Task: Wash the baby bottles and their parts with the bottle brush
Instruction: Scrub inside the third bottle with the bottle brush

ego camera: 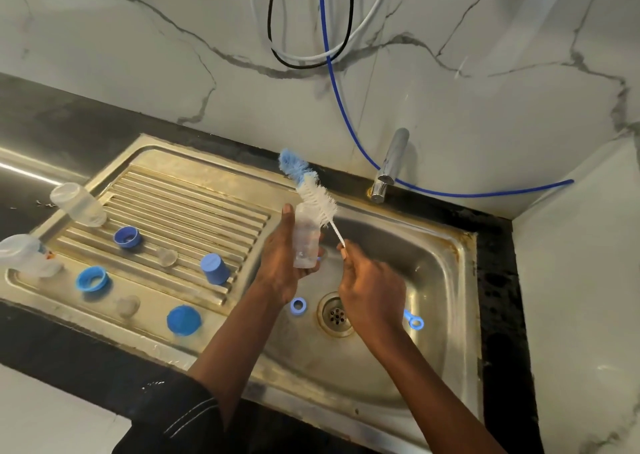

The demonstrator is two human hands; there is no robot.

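Over the steel sink basin (436,280), my left hand (280,266) grips a small clear baby bottle (306,239) upright. My right hand (372,291) pinches the thin white stem of the bottle brush (313,190); its white and blue bristle head rises above the bottle's mouth, outside the bottle. A blue ring (298,305) lies in the basin by the drain (335,314). On the ribbed drainboard (194,204) rest another clear bottle (78,204), blue caps (127,237) (215,268) (184,320), a blue collar (92,278) and clear nipples (167,257) (127,305).
A chrome tap (389,164) stands behind the basin, with no water seen running. A blue hose (346,117) and other cables hang on the marble wall. A blue loop handle (414,320) lies in the basin under my right wrist. A clear bottle part (24,254) lies at the left edge.
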